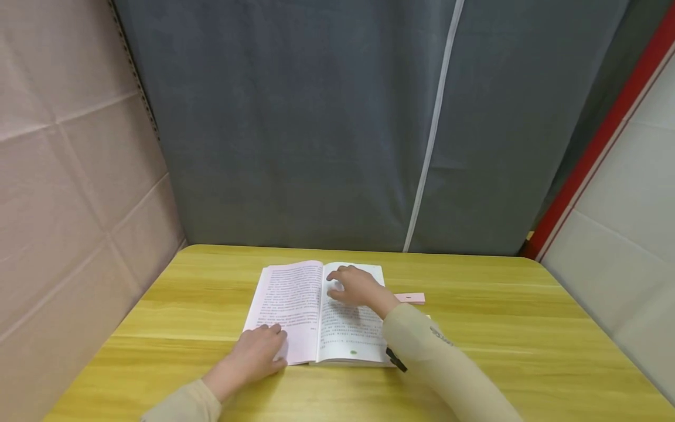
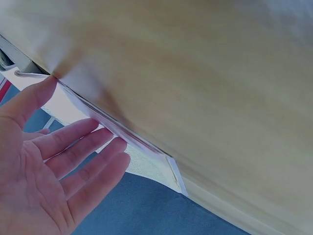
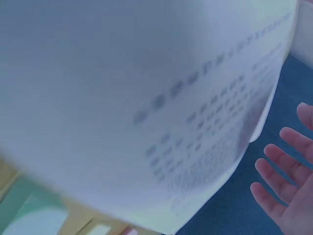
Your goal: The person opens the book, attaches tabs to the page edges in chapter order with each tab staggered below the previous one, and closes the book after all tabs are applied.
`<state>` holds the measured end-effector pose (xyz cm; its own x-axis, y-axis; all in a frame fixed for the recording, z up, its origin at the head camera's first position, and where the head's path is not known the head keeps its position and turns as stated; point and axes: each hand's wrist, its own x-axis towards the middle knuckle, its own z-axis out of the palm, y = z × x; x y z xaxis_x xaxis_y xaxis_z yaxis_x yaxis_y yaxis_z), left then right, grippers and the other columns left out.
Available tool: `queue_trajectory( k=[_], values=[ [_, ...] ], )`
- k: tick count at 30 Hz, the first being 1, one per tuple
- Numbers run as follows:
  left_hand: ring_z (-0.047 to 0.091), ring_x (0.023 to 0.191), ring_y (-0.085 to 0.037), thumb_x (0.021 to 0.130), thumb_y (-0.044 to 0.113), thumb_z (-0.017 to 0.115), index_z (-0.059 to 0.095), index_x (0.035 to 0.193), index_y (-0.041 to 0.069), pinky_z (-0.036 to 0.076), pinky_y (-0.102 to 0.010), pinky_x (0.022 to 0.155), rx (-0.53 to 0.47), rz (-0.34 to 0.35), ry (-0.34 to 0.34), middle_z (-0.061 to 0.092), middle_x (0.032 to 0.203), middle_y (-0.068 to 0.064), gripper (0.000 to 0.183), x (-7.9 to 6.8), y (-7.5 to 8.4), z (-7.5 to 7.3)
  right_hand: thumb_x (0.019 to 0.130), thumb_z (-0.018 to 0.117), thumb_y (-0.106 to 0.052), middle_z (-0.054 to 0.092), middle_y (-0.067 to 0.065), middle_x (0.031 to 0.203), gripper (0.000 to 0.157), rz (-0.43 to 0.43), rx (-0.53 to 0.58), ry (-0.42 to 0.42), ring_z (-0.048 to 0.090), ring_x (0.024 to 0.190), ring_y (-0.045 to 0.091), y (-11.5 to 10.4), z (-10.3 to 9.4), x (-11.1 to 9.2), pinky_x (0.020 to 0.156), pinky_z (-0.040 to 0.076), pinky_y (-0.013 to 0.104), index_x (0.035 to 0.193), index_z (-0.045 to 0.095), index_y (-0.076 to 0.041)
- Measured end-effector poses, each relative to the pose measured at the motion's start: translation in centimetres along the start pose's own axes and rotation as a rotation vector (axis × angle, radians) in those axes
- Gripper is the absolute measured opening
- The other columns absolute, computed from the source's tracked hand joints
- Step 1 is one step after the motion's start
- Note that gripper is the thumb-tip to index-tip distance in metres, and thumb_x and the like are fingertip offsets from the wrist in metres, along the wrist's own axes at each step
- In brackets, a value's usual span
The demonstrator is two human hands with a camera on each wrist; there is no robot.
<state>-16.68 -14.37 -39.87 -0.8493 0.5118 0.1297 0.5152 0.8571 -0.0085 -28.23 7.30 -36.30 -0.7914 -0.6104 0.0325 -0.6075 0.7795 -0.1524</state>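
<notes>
An open book (image 1: pixel 293 293) with printed text lies on the table, its right page (image 1: pixel 350 337) nearly flat. My left hand (image 1: pixel 259 350) rests at the lower left corner of the left page. In the left wrist view, that left hand (image 2: pixel 63 166) has extended fingers against the page, with the thumb at the book's near edge. My right hand (image 1: pixel 358 285) is over the upper part of the right page, fingers spread and slightly bent. The right wrist view shows a printed page (image 3: pixel 146 98) close up, with the right hand (image 3: pixel 288 171) beside it, holding nothing.
A small pink rectangular piece (image 1: pixel 410 298) lies right of the book, partly behind the right wrist. A black object (image 1: pixel 396 359) shows beneath the right sleeve (image 1: pixel 437 351). A grey curtain (image 1: pixel 306 129) hangs behind the wooden table (image 1: pixel 174 328).
</notes>
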Motion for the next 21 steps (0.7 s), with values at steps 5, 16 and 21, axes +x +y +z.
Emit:
queue_trajectory(
  k=[5, 16, 21],
  values=[
    [0.043, 0.056, -0.016, 0.066, 0.029, 0.069, 0.055, 0.076, 0.007, 0.035, -0.028, 0.043, -0.001, -0.001, 0.000, 0.044, 0.068, 0.001, 0.027, 0.0, 0.0, 0.0, 0.084, 0.056, -0.035, 0.052, 0.005, 0.113, 0.043, 0.078, 0.000, -0.074, 0.048, 0.104, 0.024, -0.4, 0.8, 1.5, 0.084, 0.039, 0.040, 0.123, 0.051, -0.017],
    [0.042, 0.055, -0.015, 0.065, 0.028, 0.069, 0.054, 0.073, 0.008, 0.033, -0.027, 0.042, 0.008, 0.004, 0.016, 0.043, 0.067, 0.002, 0.027, 0.2, -0.1, 0.1, 0.082, 0.056, -0.042, 0.045, 0.006, 0.120, 0.050, 0.208, 0.039, -0.182, 0.041, 0.111, 0.026, -1.1, 1.6, 2.4, 0.087, 0.036, 0.045, 0.128, 0.045, -0.024],
    [0.042, 0.055, -0.015, 0.065, 0.028, 0.069, 0.054, 0.074, 0.008, 0.034, -0.027, 0.043, 0.007, -0.005, -0.001, 0.043, 0.067, 0.002, 0.026, 0.1, -0.1, 0.1, 0.082, 0.056, -0.044, 0.044, 0.006, 0.121, 0.051, 0.225, 0.029, -0.186, 0.040, 0.108, 0.025, -1.4, 1.9, 2.6, 0.085, 0.037, 0.044, 0.129, 0.043, -0.028]
  ],
)
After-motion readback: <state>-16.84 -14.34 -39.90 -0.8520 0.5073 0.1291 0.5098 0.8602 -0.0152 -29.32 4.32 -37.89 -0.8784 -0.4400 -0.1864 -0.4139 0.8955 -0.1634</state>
